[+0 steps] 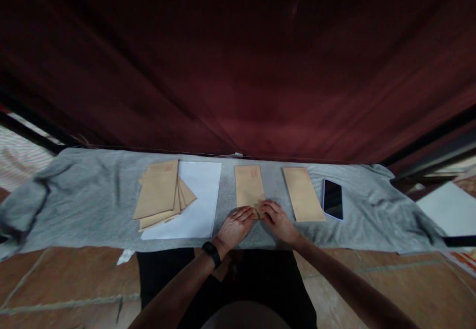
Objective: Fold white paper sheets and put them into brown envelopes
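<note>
A brown paper envelope (249,183) lies lengthwise in front of me on the grey cloth, with faint reddish print near its far end. At its near end my left hand (238,225) has its fingers closed on the edge from the left. My right hand (277,220) grips the same end from the right, fingers bent and close to the left ones. The paper between the fingertips looks folded or creased, partly hidden by them. To the right lies a second brown envelope (304,195), flat and apart from my hand.
Several brown envelopes (158,190) lie fanned on white paper sheets (201,205) at the left. A phone (332,199) rests right of the second envelope. The grey cloth (92,195) covers a narrow surface, with a dark red fabric wall (238,96) behind it.
</note>
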The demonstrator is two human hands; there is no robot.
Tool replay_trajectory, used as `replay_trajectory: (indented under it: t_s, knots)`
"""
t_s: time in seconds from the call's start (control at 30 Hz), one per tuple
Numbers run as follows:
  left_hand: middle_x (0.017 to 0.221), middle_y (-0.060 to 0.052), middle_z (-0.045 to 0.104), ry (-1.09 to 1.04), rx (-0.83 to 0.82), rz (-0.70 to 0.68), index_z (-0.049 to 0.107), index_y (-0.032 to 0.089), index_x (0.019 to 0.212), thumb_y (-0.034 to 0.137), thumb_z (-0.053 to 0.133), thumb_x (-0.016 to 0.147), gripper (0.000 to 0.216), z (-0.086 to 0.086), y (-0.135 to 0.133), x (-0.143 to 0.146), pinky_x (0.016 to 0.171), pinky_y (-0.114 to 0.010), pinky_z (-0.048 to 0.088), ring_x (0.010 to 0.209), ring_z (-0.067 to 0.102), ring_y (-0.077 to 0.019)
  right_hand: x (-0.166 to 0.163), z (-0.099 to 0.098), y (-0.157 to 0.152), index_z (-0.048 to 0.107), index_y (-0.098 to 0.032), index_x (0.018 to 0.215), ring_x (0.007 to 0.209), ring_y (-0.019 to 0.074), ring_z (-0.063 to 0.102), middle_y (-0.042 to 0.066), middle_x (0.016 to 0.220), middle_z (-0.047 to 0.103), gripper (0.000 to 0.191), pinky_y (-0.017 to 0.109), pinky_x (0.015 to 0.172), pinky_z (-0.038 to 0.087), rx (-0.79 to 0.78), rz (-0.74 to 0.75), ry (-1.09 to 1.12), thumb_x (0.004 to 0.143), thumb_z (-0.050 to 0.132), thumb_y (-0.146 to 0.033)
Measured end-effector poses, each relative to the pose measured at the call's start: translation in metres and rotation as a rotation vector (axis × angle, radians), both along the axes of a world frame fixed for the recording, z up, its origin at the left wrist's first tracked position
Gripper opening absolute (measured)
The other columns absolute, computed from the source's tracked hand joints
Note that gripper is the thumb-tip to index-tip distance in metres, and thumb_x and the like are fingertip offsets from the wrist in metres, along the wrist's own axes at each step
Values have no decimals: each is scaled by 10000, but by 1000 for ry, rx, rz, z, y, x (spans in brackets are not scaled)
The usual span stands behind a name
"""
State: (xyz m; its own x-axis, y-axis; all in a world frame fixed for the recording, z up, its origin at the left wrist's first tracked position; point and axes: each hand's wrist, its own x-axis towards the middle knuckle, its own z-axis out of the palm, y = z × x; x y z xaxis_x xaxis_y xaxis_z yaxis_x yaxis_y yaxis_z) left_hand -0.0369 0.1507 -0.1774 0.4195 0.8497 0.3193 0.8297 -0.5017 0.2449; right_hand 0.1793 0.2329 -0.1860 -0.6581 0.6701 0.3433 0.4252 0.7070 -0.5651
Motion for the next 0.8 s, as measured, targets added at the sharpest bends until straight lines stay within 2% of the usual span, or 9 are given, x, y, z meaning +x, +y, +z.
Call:
replay_trajectory:
  t_s: [0.2,0.5,0.8]
  knots:
    - [1373,-87,629,0,-15,7,628,178,1230,154,524,951,298,-1,0,0,1106,-395,442,1299,562,-218,-1,3,1,652,-249,1100,1141,217,623,72,1193,666,239,422,957,523,8,-28,-7,906,557,-145]
    - [1339,-91,649,-23,-26,-1,611,188,1250,145,525,943,321,3,1,2,1107,-396,433,1281,574,-207,-4,1,-4,657,-252,1093,1167,223,604,70,1214,665,255,442,991,500,24,-76,-7,883,567,-139]
    - [1337,-88,649,2,-19,8,600,194,1264,155,527,948,327,3,-1,2,1106,-398,431,1302,555,-211,-8,2,-5,656,-249,1091,1144,220,610,71,1196,663,238,429,974,508,61,-92,-24,925,525,-141]
